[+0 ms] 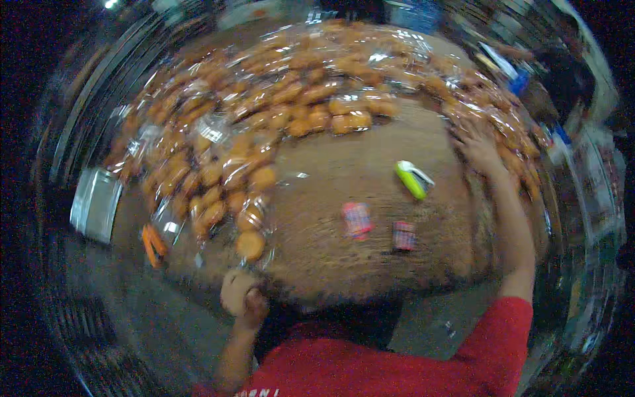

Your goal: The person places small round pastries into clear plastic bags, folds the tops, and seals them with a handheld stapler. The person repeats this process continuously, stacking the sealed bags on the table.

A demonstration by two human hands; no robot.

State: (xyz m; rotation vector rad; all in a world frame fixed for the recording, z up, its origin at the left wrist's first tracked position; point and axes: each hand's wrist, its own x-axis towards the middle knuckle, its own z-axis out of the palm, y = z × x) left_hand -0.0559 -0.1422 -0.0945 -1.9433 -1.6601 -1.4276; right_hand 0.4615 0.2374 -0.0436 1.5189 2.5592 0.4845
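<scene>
Clear plastic bags of round orange-brown baked goods (pixel 297 94) lie heaped in an arc over the brown tabletop (pixel 322 168). My right hand (pixel 474 144) reaches out to the bags on the right side, fingers spread at their edge. Curled at the table's near edge is my left hand (pixel 243 297), just below a bag with a round piece (pixel 250 245) in it; blur hides whether its fingers grip that bag. A lime-green stapler (pixel 414 179) lies between the heap and me. Closer in are two small pink-and-blue boxes (pixel 357 220) (pixel 404 235).
An orange hand tool (pixel 154 245), perhaps a stapler, rests at the left near edge. Beside it stands a shiny, silvery or clear packet (pixel 96 203). Another person (pixel 565 79) is at the far right, beyond the table. Motion blurs the surroundings.
</scene>
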